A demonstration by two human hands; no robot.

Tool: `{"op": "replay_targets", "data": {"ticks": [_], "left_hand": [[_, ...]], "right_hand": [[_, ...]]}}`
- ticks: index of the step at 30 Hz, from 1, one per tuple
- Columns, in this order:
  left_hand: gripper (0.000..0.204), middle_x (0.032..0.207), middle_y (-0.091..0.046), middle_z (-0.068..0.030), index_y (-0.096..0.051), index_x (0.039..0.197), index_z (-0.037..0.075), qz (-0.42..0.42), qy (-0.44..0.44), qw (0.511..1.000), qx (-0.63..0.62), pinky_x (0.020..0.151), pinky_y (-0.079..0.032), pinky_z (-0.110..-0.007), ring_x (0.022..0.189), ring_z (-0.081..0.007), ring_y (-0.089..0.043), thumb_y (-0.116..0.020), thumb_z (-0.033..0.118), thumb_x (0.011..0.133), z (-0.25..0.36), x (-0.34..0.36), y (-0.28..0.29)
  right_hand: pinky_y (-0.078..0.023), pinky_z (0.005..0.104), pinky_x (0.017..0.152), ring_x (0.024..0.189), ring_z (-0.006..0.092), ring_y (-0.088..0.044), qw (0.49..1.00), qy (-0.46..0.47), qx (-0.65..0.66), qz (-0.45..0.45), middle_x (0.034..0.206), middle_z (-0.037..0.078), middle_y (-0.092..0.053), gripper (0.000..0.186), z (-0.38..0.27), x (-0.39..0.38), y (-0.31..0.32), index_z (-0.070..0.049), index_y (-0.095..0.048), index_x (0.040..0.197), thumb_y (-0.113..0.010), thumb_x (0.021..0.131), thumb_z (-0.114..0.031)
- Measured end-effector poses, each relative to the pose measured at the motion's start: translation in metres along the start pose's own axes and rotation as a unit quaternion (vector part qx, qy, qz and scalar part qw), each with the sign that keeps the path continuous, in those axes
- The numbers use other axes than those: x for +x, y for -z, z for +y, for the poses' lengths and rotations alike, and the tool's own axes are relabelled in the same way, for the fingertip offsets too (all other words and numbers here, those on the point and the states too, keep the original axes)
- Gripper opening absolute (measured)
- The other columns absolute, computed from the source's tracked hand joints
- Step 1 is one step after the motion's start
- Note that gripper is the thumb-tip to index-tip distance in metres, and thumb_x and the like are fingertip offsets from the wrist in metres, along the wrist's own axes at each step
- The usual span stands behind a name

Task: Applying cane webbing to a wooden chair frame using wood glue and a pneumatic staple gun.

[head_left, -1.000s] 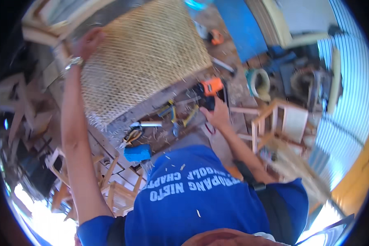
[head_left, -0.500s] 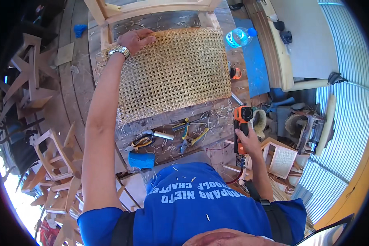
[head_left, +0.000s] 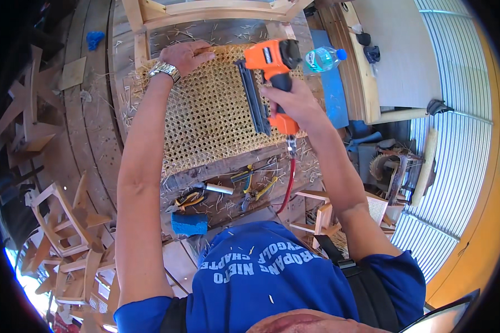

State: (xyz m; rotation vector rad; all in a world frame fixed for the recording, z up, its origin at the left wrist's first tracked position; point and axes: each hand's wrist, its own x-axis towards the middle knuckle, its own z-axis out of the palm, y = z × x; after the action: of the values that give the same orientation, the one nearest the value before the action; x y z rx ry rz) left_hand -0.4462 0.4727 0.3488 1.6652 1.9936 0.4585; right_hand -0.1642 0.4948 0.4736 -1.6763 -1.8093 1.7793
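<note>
A woven cane webbing sheet (head_left: 205,111) lies over a pale wooden chair frame (head_left: 205,9) on the plank worktop. At the sheet's far left corner my left hand (head_left: 184,57) grips its edge, thumb on top and the fingertips partly hidden. My right hand (head_left: 300,102) is closed around the black handle of an orange pneumatic staple gun (head_left: 265,55), held over the right part of the webbing. The gun's long black magazine covers some of the weave; whether it touches the sheet I cannot tell. A red air hose (head_left: 290,183) hangs from its base.
Pliers (head_left: 190,200), more yellow-handled pliers (head_left: 247,191), a white-handled tool (head_left: 219,188) and a blue sponge-like block (head_left: 189,224) lie nearest my body. A plastic bottle (head_left: 321,59) is beyond the gun. Wooden chair frames (head_left: 66,222) crowd the left floor.
My right hand has brought the staple gun from the worktop's right side up and leftward over the webbing. My left hand stays at the far left corner.
</note>
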Motion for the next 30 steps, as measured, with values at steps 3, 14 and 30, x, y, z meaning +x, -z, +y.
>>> {"op": "replay_targets", "data": {"ticks": [3, 14, 30], "left_hand": [[0.055, 0.108, -0.072, -0.0016, -0.067, 0.12, 0.026, 0.007, -0.009, 1.0, -0.004, 0.088, -0.051, -0.04, 0.102, -0.0243, -0.067, -0.055, 0.067, 0.085, 0.001, 0.0, -0.001], [0.057, 0.11, -0.072, 0.0001, -0.065, 0.122, 0.024, 0.012, -0.013, 1.0, 0.001, 0.088, -0.051, -0.038, 0.104, -0.0221, -0.066, -0.056, 0.066, 0.085, -0.009, 0.004, -0.008], [0.056, 0.111, -0.071, 0.0012, -0.065, 0.122, 0.025, 0.007, -0.008, 1.0, 0.008, 0.089, -0.051, -0.038, 0.105, -0.0216, -0.066, -0.056, 0.066, 0.085, -0.007, 0.002, -0.006]], "right_hand": [[-0.048, 0.0277, 0.053, 0.053, 0.0109, -0.056, 1.0, 0.0, -0.019, -0.006, 0.062, 0.001, -0.058, 0.02, 0.004, 0.017, -0.008, -0.005, -0.059, 0.089, -0.071, 0.087, -0.021], [-0.05, 0.0296, 0.052, 0.053, 0.0118, -0.057, 1.0, 0.004, -0.012, 0.001, 0.062, 0.002, -0.059, 0.019, 0.004, 0.04, -0.009, -0.006, -0.061, 0.089, -0.072, 0.086, -0.02], [-0.05, 0.0302, 0.052, 0.053, 0.0127, -0.058, 1.0, 0.023, 0.0, 0.0, 0.064, 0.003, -0.061, 0.019, 0.003, 0.038, -0.012, -0.005, -0.062, 0.092, -0.071, 0.087, -0.021]]}}
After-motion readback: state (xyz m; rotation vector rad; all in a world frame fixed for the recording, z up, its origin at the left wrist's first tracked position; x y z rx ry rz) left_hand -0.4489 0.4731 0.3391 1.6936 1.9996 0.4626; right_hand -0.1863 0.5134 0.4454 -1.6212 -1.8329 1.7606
